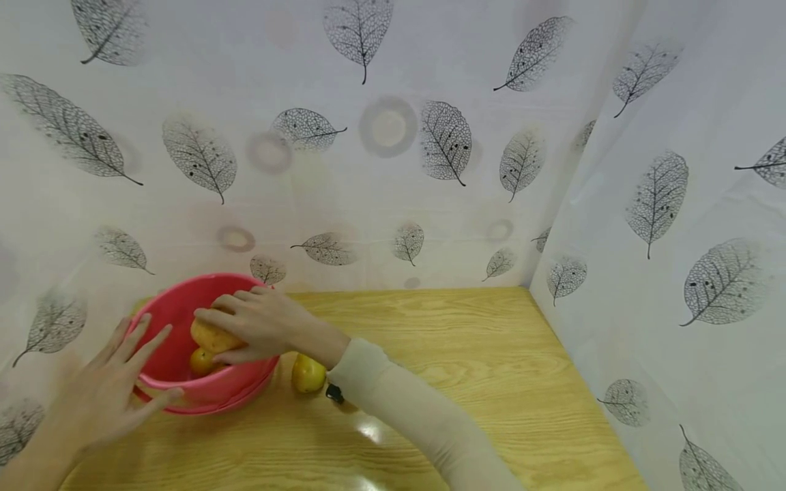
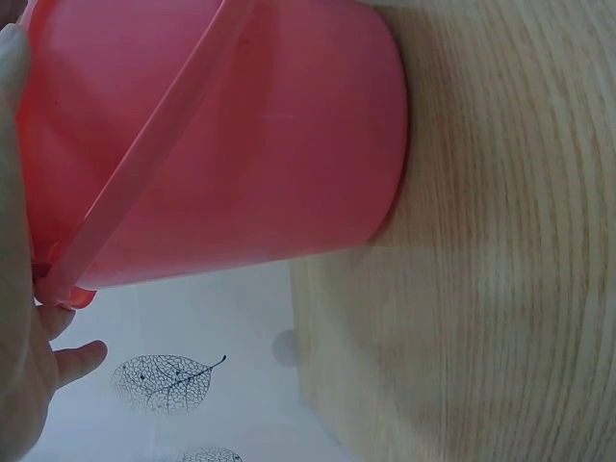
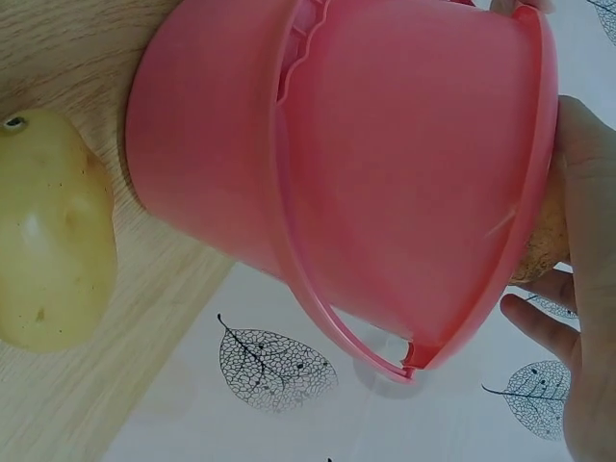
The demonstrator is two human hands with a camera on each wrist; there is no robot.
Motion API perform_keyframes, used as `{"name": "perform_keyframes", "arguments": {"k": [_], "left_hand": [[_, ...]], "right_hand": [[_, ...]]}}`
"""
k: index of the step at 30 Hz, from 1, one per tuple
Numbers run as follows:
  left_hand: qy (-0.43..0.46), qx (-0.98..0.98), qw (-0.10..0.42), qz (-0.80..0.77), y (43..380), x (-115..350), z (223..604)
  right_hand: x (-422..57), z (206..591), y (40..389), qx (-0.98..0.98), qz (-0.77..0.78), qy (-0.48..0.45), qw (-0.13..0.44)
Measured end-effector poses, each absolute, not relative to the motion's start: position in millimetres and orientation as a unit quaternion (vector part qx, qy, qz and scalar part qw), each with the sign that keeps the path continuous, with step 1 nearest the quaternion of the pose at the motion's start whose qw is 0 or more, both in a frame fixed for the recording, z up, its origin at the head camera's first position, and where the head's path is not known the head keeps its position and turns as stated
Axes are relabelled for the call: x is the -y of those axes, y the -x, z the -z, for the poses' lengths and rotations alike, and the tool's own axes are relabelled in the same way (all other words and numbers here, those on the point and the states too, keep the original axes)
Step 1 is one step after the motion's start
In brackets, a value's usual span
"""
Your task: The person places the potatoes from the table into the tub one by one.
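A pink bucket [image 1: 211, 392] with a pink handle [image 2: 144, 154] stands on the table, its mouth turned up toward the head view. My left hand [image 1: 101, 392] is at its left rim, fingers spread and fairly straight. Over the bucket's mouth my right hand [image 1: 264, 324] holds a brownish-yellow potato [image 1: 211, 336], its rough skin [image 3: 547, 236] partly hidden by the rim and hand in the right wrist view. Below that potato, inside the bucket, lies a round orange fruit [image 1: 201, 362]. A smooth yellow pear-like fruit [image 1: 308, 374] lies on the table right of the bucket, beneath my right wrist.
The wooden table [image 1: 467, 382] stretches to the right and front of the bucket. White sheeting [image 1: 393, 191] with dark leaf prints hangs behind and at the right side. Beside the pear-like fruit, a small black object [image 1: 334, 393] shows at my right sleeve.
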State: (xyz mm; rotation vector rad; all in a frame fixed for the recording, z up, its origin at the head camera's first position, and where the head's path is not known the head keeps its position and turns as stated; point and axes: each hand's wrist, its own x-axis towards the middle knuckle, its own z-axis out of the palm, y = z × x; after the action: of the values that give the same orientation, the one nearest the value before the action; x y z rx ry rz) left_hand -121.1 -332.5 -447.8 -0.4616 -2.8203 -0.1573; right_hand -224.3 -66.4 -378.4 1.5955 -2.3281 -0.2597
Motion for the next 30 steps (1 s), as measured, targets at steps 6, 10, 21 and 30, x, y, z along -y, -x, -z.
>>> {"name": "perform_keyframes", "arguments": {"k": [6, 10, 21, 30], "left_hand": [[0.154, 0.978, 0.133, 0.047, 120.8, 332.5, 448.0], [0.154, 0.978, 0.133, 0.047, 120.2, 332.8, 448.3], [0.152, 0.979, 0.129, 0.045, 120.2, 333.1, 448.8], [0.152, 0.980, 0.124, 0.042, 122.6, 333.4, 448.5]], "right_hand": [[71.2, 377.4, 225.4, 0.820, 0.109, -0.547, 0.130], [75.1, 376.0, 225.9, 0.825, 0.128, -0.540, 0.111], [83.1, 375.8, 231.0, 0.843, 0.140, -0.517, 0.042], [81.6, 376.5, 232.2, 0.846, 0.137, -0.514, 0.045]]}}
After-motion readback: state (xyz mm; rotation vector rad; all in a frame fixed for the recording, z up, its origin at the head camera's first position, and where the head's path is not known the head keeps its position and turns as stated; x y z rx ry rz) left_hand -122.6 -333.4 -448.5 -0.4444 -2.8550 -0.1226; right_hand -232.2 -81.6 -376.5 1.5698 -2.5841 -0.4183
